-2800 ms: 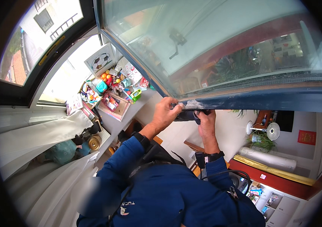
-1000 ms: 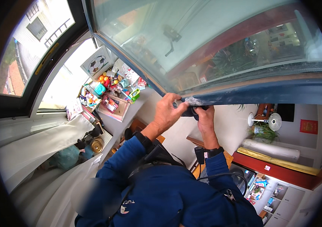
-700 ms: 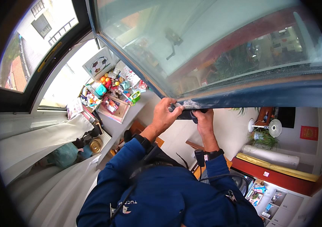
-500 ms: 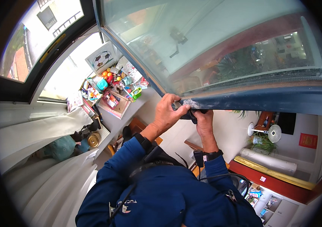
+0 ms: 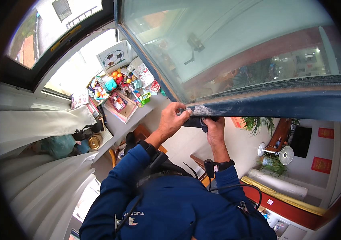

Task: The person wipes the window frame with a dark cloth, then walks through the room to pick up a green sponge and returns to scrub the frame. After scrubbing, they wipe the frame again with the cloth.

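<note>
A large glazed window sash (image 5: 274, 107) with a dark blue frame hangs open in front of me. Whitish, scuffed residue (image 5: 201, 110) covers part of its lower rail near the left corner. My left hand (image 5: 171, 122) is at that corner, thumb and fingers pinched together against the rail's edge; what lies between them is too small to make out. Under the rail, my right hand (image 5: 215, 130) has its thumb and fingers closed on a black object (image 5: 195, 121). That object reaches left toward my left hand; its kind is partly hidden.
At left a grey counter (image 5: 116, 128) bears toys, a shallow box and a football picture (image 5: 113, 59). White curtains (image 5: 46, 172) hang nearer me. Right lie a white fan (image 5: 285, 155), plants, and long rolls (image 5: 276, 186) along a red-brown surface. A cable crosses my right forearm.
My left hand has shifted slightly left and down along the rail, its fingertips drawn closer together. More of the black object shows between the hands. The whole view has turned a little.
</note>
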`<act>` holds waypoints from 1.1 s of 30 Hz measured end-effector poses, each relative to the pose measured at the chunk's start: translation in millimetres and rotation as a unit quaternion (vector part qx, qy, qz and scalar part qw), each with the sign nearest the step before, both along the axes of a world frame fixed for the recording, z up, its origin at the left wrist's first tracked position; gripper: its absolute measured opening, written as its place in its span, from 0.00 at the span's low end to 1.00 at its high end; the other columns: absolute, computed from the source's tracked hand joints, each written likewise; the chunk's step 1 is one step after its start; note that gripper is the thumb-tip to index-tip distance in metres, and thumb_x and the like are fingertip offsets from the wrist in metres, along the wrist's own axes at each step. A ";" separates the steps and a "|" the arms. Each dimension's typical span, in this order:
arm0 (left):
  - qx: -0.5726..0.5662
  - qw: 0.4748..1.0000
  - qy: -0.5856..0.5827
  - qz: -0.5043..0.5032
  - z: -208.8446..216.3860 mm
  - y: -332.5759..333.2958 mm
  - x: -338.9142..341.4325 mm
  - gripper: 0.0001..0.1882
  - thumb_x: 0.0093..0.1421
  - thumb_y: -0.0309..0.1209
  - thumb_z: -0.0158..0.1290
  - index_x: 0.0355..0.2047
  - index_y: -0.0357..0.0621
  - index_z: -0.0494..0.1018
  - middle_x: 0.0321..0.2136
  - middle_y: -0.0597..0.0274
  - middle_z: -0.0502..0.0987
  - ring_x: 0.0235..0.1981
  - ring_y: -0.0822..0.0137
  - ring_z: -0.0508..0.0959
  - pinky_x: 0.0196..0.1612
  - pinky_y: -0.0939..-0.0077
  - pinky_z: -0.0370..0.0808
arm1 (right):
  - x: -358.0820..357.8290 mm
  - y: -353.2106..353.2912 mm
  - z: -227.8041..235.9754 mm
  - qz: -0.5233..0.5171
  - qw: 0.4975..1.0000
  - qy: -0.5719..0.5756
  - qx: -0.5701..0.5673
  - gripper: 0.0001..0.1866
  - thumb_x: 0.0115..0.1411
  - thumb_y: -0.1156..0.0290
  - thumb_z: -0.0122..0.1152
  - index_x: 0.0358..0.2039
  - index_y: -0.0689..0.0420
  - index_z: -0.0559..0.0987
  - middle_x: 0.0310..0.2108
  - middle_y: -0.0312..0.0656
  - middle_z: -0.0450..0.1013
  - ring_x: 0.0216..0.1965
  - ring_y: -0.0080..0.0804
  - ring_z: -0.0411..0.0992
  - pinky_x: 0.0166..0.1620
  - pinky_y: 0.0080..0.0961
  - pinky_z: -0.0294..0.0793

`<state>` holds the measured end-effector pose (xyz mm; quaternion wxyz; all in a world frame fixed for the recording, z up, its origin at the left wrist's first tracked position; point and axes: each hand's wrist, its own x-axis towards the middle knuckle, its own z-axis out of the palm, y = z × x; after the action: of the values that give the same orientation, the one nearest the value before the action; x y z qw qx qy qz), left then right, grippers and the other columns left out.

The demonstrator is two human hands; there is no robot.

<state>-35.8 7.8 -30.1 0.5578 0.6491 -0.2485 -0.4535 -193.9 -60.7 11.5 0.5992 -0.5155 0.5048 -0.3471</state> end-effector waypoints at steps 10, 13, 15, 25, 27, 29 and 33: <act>-0.026 0.999 -0.002 -0.019 4.1 -1.2 -0.8 0.22 0.55 0.38 0.65 0.42 0.33 0.76 0.37 0.55 0.77 0.38 0.66 0.79 0.35 0.74 0.78 | -0.7 -3.2 -1.7 0.014 1.000 -0.023 -0.002 0.20 0.51 0.83 0.63 0.47 0.62 0.77 0.43 0.36 0.76 0.43 0.24 0.75 0.49 0.21 0.73; -0.096 0.987 -0.128 -0.016 6.6 1.1 -1.4 0.24 0.53 0.42 0.66 0.42 0.35 0.77 0.35 0.53 0.77 0.35 0.64 0.79 0.37 0.70 0.77 | -2.0 -3.1 -0.3 0.010 1.000 0.016 0.022 0.21 0.51 0.85 0.60 0.47 0.61 0.77 0.43 0.37 0.76 0.43 0.25 0.75 0.49 0.23 0.74; -0.087 0.990 -0.113 -0.016 9.8 1.8 -2.1 0.25 0.52 0.43 0.66 0.42 0.35 0.77 0.36 0.52 0.77 0.35 0.62 0.78 0.38 0.69 0.77 | -1.9 -2.9 0.3 0.021 1.000 0.007 0.014 0.21 0.52 0.84 0.61 0.48 0.61 0.77 0.43 0.37 0.76 0.43 0.25 0.75 0.49 0.23 0.74; -0.121 0.991 -0.055 0.019 39.8 -1.9 0.5 0.22 0.53 0.41 0.64 0.40 0.36 0.77 0.34 0.56 0.79 0.35 0.66 0.79 0.40 0.73 0.76 | -1.0 -6.5 2.0 0.037 0.999 0.023 -0.009 0.21 0.53 0.79 0.68 0.49 0.60 0.77 0.43 0.35 0.76 0.41 0.24 0.75 0.46 0.21 0.74; -0.073 0.997 -0.027 -0.010 41.3 -1.2 3.1 0.22 0.53 0.41 0.65 0.40 0.36 0.77 0.35 0.56 0.79 0.36 0.66 0.79 0.42 0.72 0.76 | -0.7 -6.1 2.4 0.044 0.999 0.026 0.009 0.21 0.53 0.78 0.69 0.49 0.60 0.77 0.42 0.35 0.76 0.41 0.23 0.75 0.45 0.21 0.75; -0.085 0.994 -0.063 -0.014 40.2 -0.3 4.0 0.23 0.53 0.42 0.65 0.41 0.35 0.77 0.34 0.55 0.79 0.39 0.63 0.80 0.46 0.69 0.76 | -0.4 -5.2 1.5 0.040 0.999 0.012 -0.001 0.20 0.53 0.80 0.66 0.48 0.60 0.77 0.42 0.35 0.76 0.41 0.23 0.75 0.46 0.20 0.74; -0.146 0.982 -0.120 0.008 35.7 0.2 2.2 0.22 0.53 0.40 0.65 0.42 0.37 0.78 0.34 0.51 0.79 0.39 0.58 0.80 0.46 0.68 0.76 | -0.7 -3.6 -0.8 0.029 0.999 0.027 -0.003 0.21 0.53 0.82 0.64 0.49 0.60 0.77 0.44 0.36 0.76 0.42 0.23 0.75 0.47 0.21 0.75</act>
<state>-33.6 8.0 5.6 0.6163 0.6126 -0.3716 -0.3268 -194.7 -64.3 10.7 0.5934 -0.5413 0.5046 -0.3166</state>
